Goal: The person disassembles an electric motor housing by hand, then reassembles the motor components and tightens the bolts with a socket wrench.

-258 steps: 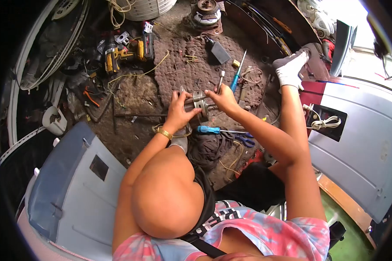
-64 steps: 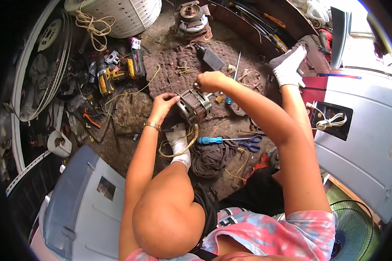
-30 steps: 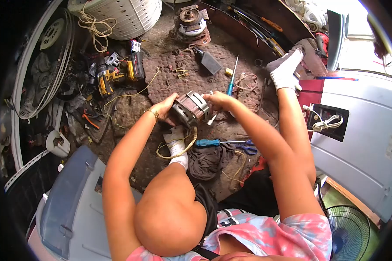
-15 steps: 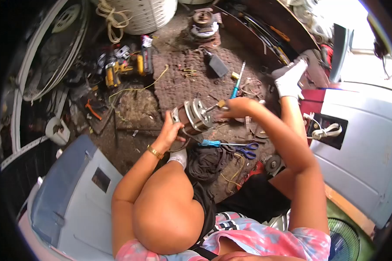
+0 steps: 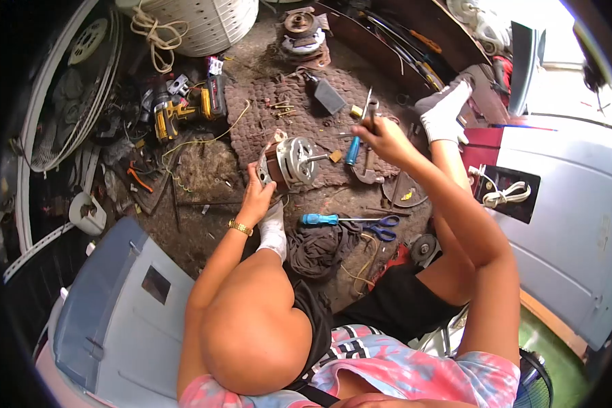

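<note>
My left hand (image 5: 255,200) grips the side of an electric motor (image 5: 294,163), which is tilted with its silver end plate and shaft pointing right. A small tan block (image 5: 335,156) appears at the shaft's tip; I cannot tell whether it touches. To the right, my right hand (image 5: 385,141) is closed around the handle of a hammer (image 5: 368,175), whose metal head hangs below the fingers. Close by it lies a blue-handled screwdriver (image 5: 353,151) on the brown mat (image 5: 251,139).
Another blue screwdriver (image 5: 319,219), blue-handled scissors (image 5: 384,230) and a dark cloth (image 5: 319,251) lie near my legs. Yellow drills (image 5: 164,119), a black box-shaped part (image 5: 328,96) and a second motor-like part (image 5: 300,37) are farther off. Grey panels (image 5: 564,224) flank me.
My right hand has left the motor shaft, moved up and right, and taken hold of the hammer. The motor, still in my left hand, has shifted slightly left and up and turned.
</note>
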Demonstrator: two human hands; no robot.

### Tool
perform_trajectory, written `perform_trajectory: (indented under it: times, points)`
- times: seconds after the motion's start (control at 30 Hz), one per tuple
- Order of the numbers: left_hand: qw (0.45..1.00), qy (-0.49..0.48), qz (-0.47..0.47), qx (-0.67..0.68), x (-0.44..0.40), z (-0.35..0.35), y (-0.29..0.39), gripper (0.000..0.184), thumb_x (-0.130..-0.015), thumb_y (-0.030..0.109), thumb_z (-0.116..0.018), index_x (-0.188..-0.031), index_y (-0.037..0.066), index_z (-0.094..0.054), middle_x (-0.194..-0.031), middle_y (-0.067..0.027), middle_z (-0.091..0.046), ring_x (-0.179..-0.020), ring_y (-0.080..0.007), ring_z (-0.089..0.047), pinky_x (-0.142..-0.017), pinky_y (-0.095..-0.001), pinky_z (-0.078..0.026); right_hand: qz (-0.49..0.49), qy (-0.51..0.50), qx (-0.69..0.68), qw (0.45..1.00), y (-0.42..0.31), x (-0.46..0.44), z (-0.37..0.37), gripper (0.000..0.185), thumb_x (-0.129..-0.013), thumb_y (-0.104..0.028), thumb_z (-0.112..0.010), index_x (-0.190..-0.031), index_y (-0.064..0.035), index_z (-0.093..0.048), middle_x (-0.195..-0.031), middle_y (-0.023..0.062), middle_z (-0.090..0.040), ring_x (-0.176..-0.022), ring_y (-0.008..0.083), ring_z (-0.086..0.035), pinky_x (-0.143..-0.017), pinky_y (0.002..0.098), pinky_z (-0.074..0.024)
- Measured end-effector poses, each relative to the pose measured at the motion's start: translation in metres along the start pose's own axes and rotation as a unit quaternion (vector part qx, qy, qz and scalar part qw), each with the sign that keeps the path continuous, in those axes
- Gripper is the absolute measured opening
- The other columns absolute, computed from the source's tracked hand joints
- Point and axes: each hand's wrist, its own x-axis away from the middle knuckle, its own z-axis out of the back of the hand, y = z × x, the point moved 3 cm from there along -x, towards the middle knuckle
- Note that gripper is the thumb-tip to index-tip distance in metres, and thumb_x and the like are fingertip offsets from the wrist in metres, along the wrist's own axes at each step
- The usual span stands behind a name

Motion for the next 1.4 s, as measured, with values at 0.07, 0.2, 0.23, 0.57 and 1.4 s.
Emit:
perform_trajectory:
  times: [0.07, 0.2, 0.23, 0.57, 1.4]
  points:
    - [0.999, 0.018, 0.038, -0.026, 0.001, 0.000, 0.009, 0.058, -0.085, 0.011, -0.053, -0.132, 0.003, -0.019, -0.121, -0.0161, -0.046, -0.113, -0.0249, -0.045, -0.097, -0.0342, -0.035, -0.031, 0.043, -0.194, 0.979, 0.011, -0.012, -0.028, 0.029, -0.087, -0.029, -0.060, -0.074, -0.0026, -0.057, -0.058, 0.0028, -0.048, -0.057, 0.0136, -0.045, -0.055, 0.0322, -0.0384]
    - [0.967, 0.110, -0.188, -0.131, -0.013, 0.012, 0.025, 0.043, -0.082, 0.016, -0.058, -0.116, 0.000, -0.037, -0.116, -0.0166, -0.049, -0.107, -0.0300, -0.049, -0.095, -0.0350, -0.036, 0.007, 0.046, -0.356, 0.933, 0.007, -0.031, -0.081, 0.021, -0.086, -0.022, -0.063, -0.077, -0.0050, -0.053, -0.061, -0.0026, -0.047, -0.057, 0.0084, -0.041, -0.052, 0.0266, -0.0343]
    - [0.989, 0.074, -0.125, 0.035, -0.024, 0.012, 0.018, 0.044, -0.080, 0.019, -0.061, -0.114, -0.001, -0.041, -0.119, -0.0145, -0.044, -0.108, -0.0263, -0.045, -0.097, -0.0331, -0.034, -0.011, 0.020, -0.383, 0.924, 0.004, -0.035, -0.092, 0.021, -0.086, -0.021, -0.063, -0.079, -0.0043, -0.052, -0.063, -0.0013, -0.048, -0.060, 0.0085, -0.042, -0.054, 0.0267, -0.0368]
    - [0.985, 0.062, -0.105, -0.122, -0.050, -0.015, 0.016, 0.053, -0.077, 0.006, -0.056, -0.124, -0.003, -0.033, -0.120, -0.0177, -0.034, -0.120, -0.0304, -0.035, -0.105, -0.0362, -0.027, -0.149, -0.070, -0.357, 0.920, 0.006, -0.072, -0.089, 0.026, -0.086, -0.024, -0.063, -0.080, 0.0004, -0.055, -0.051, 0.0012, -0.044, -0.039, 0.0140, -0.041, -0.036, 0.0324, -0.0322]
    - [0.998, -0.009, -0.066, 0.008, -0.063, -0.036, 0.023, 0.063, -0.078, 0.008, -0.048, -0.133, 0.001, -0.018, -0.134, -0.0177, -0.033, -0.123, -0.0266, -0.035, -0.103, -0.0331, -0.028, -0.092, 0.145, -0.079, 0.982, 0.021, -0.080, -0.087, 0.055, -0.072, -0.040, -0.074, -0.097, 0.0047, -0.054, -0.085, 0.0184, -0.061, -0.083, 0.0291, -0.061, -0.074, 0.0378, -0.0466]
